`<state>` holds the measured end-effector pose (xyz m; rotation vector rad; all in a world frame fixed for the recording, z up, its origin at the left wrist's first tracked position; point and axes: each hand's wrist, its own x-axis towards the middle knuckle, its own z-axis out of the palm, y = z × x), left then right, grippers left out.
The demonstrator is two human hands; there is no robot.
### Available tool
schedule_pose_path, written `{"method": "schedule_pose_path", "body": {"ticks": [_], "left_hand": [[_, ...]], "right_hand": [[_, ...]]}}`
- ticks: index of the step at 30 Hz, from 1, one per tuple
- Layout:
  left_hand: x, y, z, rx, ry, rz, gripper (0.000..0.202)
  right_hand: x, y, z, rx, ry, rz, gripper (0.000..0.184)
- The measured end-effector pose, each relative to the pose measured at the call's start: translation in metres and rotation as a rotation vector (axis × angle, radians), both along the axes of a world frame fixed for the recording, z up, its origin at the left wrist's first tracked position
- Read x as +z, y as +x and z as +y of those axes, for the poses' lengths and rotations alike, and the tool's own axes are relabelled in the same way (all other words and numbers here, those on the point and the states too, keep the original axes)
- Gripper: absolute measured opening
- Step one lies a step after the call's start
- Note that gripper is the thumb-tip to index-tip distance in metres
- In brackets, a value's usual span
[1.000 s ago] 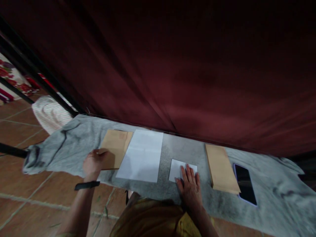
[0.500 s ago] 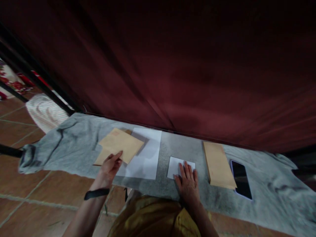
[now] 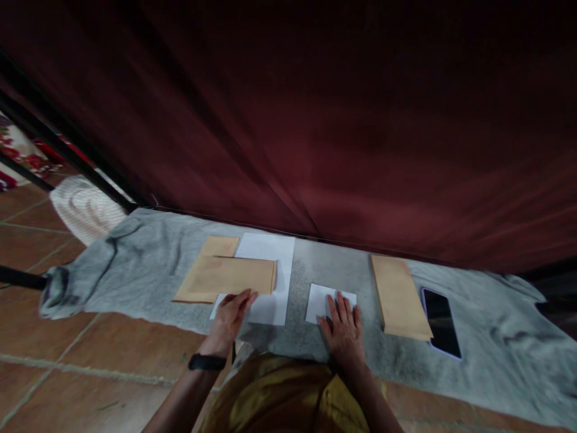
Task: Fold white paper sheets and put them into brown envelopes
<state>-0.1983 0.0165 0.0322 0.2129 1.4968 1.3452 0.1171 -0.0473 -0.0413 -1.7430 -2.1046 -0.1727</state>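
My left hand (image 3: 234,310) pinches the near edge of a tan paper envelope (image 3: 241,275), fingers closed on it. That envelope lies crosswise over other tan envelopes (image 3: 193,287) on the left and over part of a large white sheet of paper (image 3: 270,310). A smaller folded white paper (image 3: 317,304) rests to the right of the sheet. On it my right hand (image 3: 345,328) lies flat, fingers stretched out. Farther right is a stack of tan envelopes (image 3: 401,297), its lower right corner against a dark-screened phone (image 3: 442,322).
A grey cloth (image 3: 148,264) covers the long surface under the papers. Behind it hangs a dark red curtain (image 3: 293,150). Black metal bars (image 3: 58,141) and a striped cloth (image 3: 88,204) are at the left, above a tiled floor (image 3: 112,343).
My left hand has moved right, carrying the envelope with it. The envelope has turned from slanted to nearly level with the surface's long side. My right hand stays on the small paper.
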Motion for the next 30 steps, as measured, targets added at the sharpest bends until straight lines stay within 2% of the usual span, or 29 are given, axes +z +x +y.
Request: {"method": "schedule_pose_path", "body": {"ticks": [5, 8, 10, 14, 16, 18, 22, 30], "left_hand": [[0.000, -0.010, -0.027, -0.118, -0.014, 0.055, 0.008], [-0.001, 0.003, -0.046, -0.286, 0.077, 0.257, 0.023], [-0.004, 0.028, -0.051, -0.465, 0.209, 0.485, 0.032], [-0.019, 0.100, -0.045, -0.848, 0.547, 0.965, 0.041], [-0.030, 0.132, -0.039, -0.984, 0.674, 1.181, 0.049], [-0.041, 0.154, -0.035, -1.076, 0.746, 1.369, 0.054], [-0.056, 0.164, -0.030, -1.125, 0.739, 1.585, 0.061], [-0.064, 0.155, -0.031, -1.091, 0.703, 1.640, 0.065]], "right_hand": [[0.003, 0.000, 0.001, -0.013, -0.061, 0.001, 0.061], [0.006, -0.002, 0.002, -0.028, -0.084, 0.004, 0.060], [0.009, -0.003, 0.002, -0.035, -0.106, 0.008, 0.059], [0.016, -0.003, 0.003, -0.057, -0.174, 0.009, 0.060], [0.019, -0.002, 0.003, -0.056, -0.209, -0.003, 0.060], [0.020, -0.001, 0.004, -0.050, -0.240, -0.013, 0.059], [0.020, -0.001, 0.004, -0.058, -0.245, -0.002, 0.055], [0.021, -0.002, 0.003, -0.119, -0.187, 0.068, 0.056]]}}
